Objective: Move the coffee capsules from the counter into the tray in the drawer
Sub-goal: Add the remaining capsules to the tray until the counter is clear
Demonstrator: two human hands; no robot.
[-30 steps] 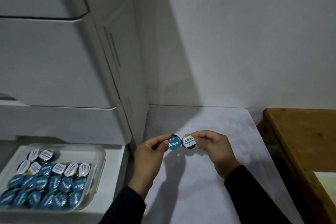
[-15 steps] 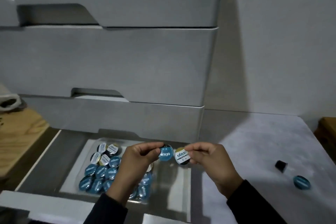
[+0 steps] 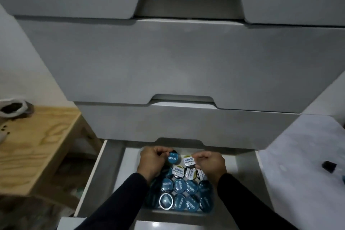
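Note:
My left hand [image 3: 152, 161] pinches a blue-lidded capsule [image 3: 172, 158] over the far end of the clear tray [image 3: 130, 157] in the open bottom drawer [image 3: 110, 170]. My right hand [image 3: 210, 162] holds a white-and-gold-lidded capsule [image 3: 189, 161] just beside it, low over the tray. The tray holds several capsules, blue lids [image 3: 179, 192] near me and white lids [image 3: 177, 171] further back. On the white counter [image 3: 298, 158] at the right lie a black capsule [image 3: 329, 166] and the edge of a blue one [image 3: 343, 179].
Closed grey drawer fronts [image 3: 168, 65] rise directly behind the open drawer. A wooden stool or side table [image 3: 35, 142] stands at the left with a white pouch [image 3: 13, 108] on it.
Both hands carried their capsules left from over the counter and down into the drawer, over the tray. The view swung left and down with them.

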